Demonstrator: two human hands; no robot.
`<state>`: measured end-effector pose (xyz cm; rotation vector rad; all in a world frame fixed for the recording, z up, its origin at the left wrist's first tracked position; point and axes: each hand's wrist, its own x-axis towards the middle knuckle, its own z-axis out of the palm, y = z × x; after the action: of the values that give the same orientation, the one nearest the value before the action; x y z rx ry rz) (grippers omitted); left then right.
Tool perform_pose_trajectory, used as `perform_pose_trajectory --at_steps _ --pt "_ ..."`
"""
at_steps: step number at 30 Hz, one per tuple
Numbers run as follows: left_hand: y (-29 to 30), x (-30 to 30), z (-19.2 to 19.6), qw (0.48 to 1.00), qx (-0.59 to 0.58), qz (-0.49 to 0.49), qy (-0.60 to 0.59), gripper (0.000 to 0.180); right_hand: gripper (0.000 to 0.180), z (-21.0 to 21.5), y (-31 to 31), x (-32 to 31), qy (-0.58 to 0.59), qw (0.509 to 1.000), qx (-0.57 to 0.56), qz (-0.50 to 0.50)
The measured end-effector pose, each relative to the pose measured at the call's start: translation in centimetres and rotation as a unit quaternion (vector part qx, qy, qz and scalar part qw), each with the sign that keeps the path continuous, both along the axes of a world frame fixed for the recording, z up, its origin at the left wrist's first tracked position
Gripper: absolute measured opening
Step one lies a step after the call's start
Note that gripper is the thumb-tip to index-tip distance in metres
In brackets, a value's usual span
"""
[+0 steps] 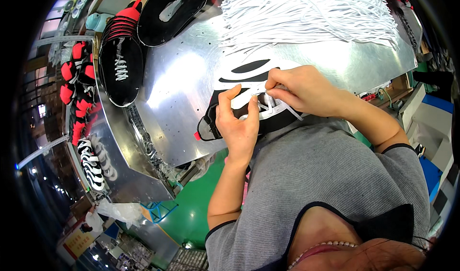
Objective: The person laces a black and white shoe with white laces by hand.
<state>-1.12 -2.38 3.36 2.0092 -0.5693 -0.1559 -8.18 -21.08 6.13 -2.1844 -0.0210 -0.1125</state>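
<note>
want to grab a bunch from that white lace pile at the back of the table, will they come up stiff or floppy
Probably floppy: the laces lie in loose, curving strands fanned over the metal table. They look thin and flat, so likely light. The strands overlap and cross, so a handful may drag neighbours along and tangle.

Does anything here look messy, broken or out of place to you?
Nothing looks damaged. The white laces lie in a loose, tangled heap at the metal table's far edge. The left hand and right hand thread a white lace through a black shoe upper.

black-white shoe [249, 86], white laces [306, 12]
</note>
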Motion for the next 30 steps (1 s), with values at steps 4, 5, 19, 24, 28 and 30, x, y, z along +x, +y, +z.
perform_pose_trajectory --at_steps 4,5,19,24,28,30 --pt "-0.2 0.0 -0.6 1.0 -0.003 0.003 -0.026 0.036 0.014 -0.9 0.2 0.4 -0.017 0.999 -0.046 -0.005" --pt "-0.4 -0.1 -0.4 1.0 -0.006 -0.002 -0.021 0.036 0.014 -0.8 0.5 0.5 -0.018 0.998 -0.056 -0.008" --pt "-0.9 2.8 -0.8 0.992 -0.124 0.015 0.035 0.039 0.008 -0.8 -2.6 -0.4 0.012 0.994 0.004 -0.108" --pt "-0.1 2.3 -1.9 0.978 -0.129 -0.005 0.165 0.027 0.009 -4.0 -0.5 0.1 0.036 0.992 0.002 -0.123" --pt "-0.2 3.4 0.4 0.926 -0.215 -0.093 0.296 0.034 0.013 -7.7 -2.4 0.5 -0.1 0.98 0.078 -0.152" --pt "1.0 3.5 -0.2 0.986 -0.053 -0.14 0.069 0.046 0.016 -3.8 -2.3 -0.6 -0.025 0.975 0.116 -0.188"
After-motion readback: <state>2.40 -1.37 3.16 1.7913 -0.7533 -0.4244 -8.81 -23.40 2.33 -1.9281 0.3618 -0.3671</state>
